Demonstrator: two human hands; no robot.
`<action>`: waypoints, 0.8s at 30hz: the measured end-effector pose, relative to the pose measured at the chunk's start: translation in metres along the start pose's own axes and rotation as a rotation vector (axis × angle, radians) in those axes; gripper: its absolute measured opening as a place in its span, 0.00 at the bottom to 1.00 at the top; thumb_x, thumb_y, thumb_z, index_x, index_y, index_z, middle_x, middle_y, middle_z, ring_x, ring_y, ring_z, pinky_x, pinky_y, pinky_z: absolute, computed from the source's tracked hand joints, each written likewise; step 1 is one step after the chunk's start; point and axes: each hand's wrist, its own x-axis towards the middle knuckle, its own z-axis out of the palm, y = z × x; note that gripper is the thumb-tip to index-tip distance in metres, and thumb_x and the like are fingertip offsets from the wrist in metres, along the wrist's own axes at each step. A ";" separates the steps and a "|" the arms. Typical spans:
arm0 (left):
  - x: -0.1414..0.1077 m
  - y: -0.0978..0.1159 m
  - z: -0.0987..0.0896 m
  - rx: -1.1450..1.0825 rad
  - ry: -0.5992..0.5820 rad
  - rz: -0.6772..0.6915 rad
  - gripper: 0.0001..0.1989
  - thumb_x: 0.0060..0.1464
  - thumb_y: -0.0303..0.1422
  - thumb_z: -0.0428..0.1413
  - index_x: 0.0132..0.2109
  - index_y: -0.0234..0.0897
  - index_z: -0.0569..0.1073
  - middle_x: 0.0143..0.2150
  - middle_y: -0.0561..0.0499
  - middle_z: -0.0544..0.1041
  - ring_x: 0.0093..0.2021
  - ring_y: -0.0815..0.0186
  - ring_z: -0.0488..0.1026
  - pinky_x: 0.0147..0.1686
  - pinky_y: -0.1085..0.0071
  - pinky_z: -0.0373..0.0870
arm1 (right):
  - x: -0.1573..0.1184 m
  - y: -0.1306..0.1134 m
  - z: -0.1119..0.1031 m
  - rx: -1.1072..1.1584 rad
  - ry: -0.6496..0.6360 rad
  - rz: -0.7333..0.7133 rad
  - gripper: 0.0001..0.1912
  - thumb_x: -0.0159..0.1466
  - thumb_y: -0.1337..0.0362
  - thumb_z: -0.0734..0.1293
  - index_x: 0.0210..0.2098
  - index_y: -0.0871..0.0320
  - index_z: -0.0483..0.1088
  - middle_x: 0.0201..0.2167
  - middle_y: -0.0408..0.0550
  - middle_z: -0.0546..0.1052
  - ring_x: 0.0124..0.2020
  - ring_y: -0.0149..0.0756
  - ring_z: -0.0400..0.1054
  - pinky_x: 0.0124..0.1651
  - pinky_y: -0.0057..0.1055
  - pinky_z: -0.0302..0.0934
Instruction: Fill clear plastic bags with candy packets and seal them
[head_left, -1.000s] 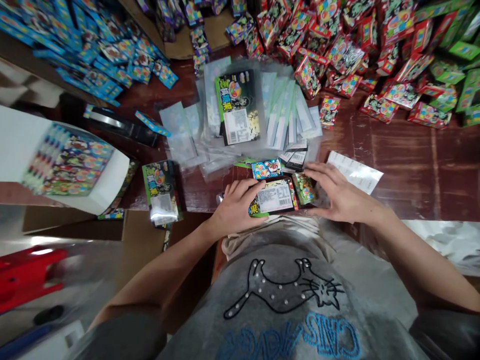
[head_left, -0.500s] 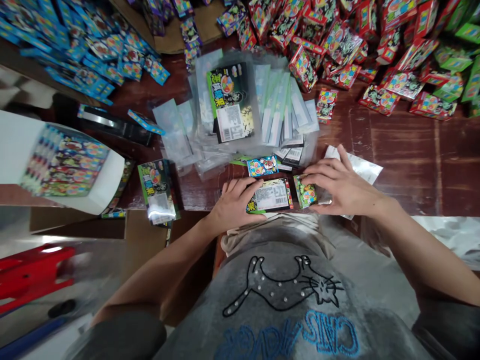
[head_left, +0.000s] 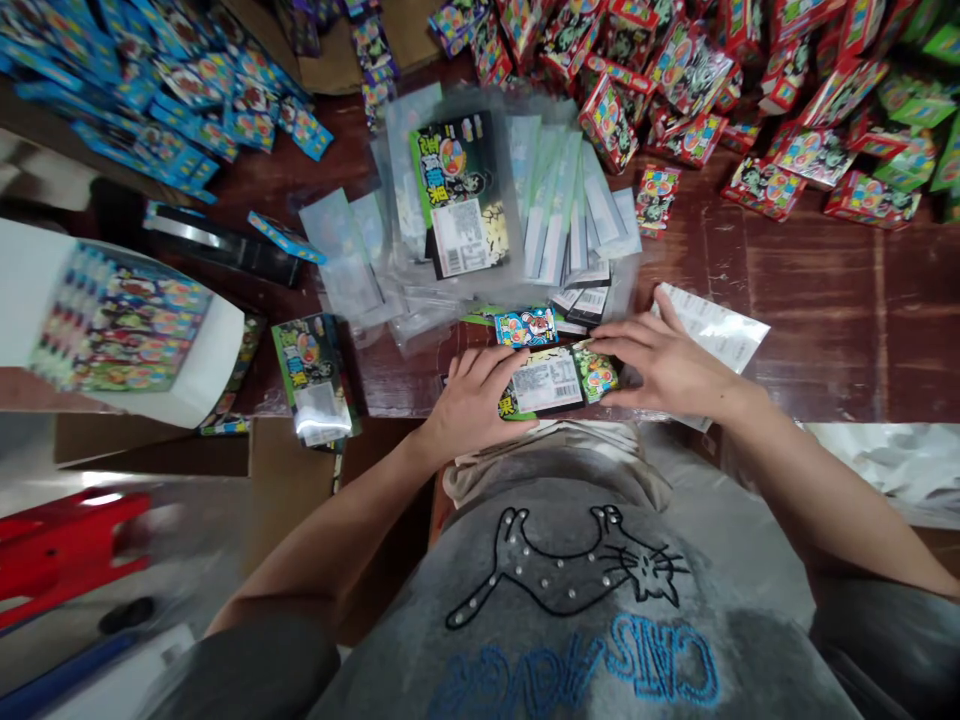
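Near the table's front edge, my left hand (head_left: 478,396) grips the left end of a black-and-green printed package (head_left: 546,382) with a white barcode label. My right hand (head_left: 664,362) pinches a small green candy box (head_left: 598,372) between thumb and fingers. That box sits against the package's right end; whether it is partly inside cannot be seen. Just behind the package lies a small blue packet (head_left: 525,326). A silvery-white flat sheet or pouch (head_left: 720,325) lies under and beyond my right hand.
Clear plastic sleeves (head_left: 555,190) are piled mid-table, a black-and-green package (head_left: 459,195) on top. Red boxes (head_left: 690,70) heap at the back right, blue packets (head_left: 172,90) at the back left. An open white carton (head_left: 214,365) of packets and another black package (head_left: 315,380) stand left.
My right hand has moved slightly left and pushed the small green box up against the package, closing the gap between them. My left hand stays on the package.
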 end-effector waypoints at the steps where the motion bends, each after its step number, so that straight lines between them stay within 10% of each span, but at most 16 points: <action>1: 0.000 0.003 0.000 -0.009 -0.002 0.007 0.47 0.54 0.51 0.71 0.75 0.40 0.66 0.67 0.36 0.75 0.63 0.42 0.71 0.63 0.48 0.66 | -0.001 0.001 -0.003 -0.015 0.006 0.004 0.34 0.68 0.47 0.75 0.70 0.48 0.73 0.65 0.53 0.79 0.64 0.57 0.71 0.80 0.76 0.35; 13: 0.005 0.038 -0.005 0.088 0.186 -0.074 0.42 0.56 0.51 0.71 0.71 0.39 0.70 0.64 0.36 0.76 0.61 0.43 0.73 0.59 0.48 0.70 | -0.007 -0.011 -0.031 0.111 0.028 -0.045 0.34 0.72 0.43 0.70 0.73 0.48 0.69 0.69 0.56 0.75 0.65 0.56 0.73 0.79 0.69 0.47; 19: 0.019 0.061 0.000 0.095 0.340 -0.020 0.43 0.58 0.49 0.70 0.72 0.35 0.67 0.64 0.35 0.77 0.60 0.44 0.75 0.60 0.49 0.71 | -0.003 -0.009 -0.027 0.245 0.320 0.199 0.27 0.76 0.50 0.68 0.71 0.49 0.71 0.63 0.56 0.80 0.63 0.52 0.76 0.65 0.54 0.72; 24: 0.036 0.082 0.008 0.033 0.345 -0.076 0.48 0.56 0.48 0.71 0.76 0.35 0.63 0.66 0.33 0.73 0.66 0.41 0.73 0.65 0.47 0.71 | 0.004 -0.019 -0.020 0.246 0.492 0.215 0.19 0.76 0.53 0.68 0.63 0.48 0.77 0.57 0.55 0.82 0.61 0.49 0.77 0.63 0.52 0.74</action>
